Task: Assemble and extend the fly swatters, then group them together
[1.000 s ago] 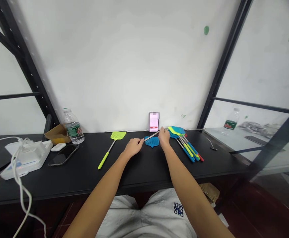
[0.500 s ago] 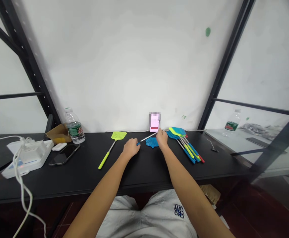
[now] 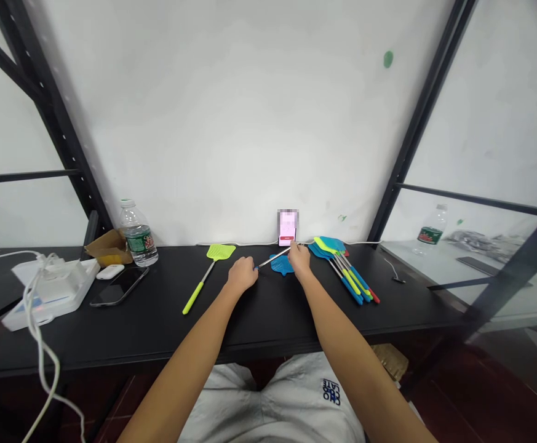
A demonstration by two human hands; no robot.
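A blue fly swatter (image 3: 281,264) lies on the black table (image 3: 250,314) between my hands. My left hand (image 3: 242,274) is closed round its blue handle end. My right hand (image 3: 299,260) pinches the thin metal rod near the blue head. The rod (image 3: 272,258) runs slanted between the two hands. A yellow-green fly swatter (image 3: 206,275) lies flat to the left of my left hand. A pile of several blue, yellow-green and red swatters (image 3: 342,264) lies just right of my right hand.
A phone (image 3: 287,227) leans lit against the back wall. At the left stand a water bottle (image 3: 138,235), a cardboard box (image 3: 106,247), a dark phone (image 3: 118,287), a white case (image 3: 109,272) and a white device with cables (image 3: 47,289). Black rack posts frame both sides.
My left hand slid a little left along the table with the handle, and my right hand shifted slightly left over the blue head. The rod between them looks somewhat longer.
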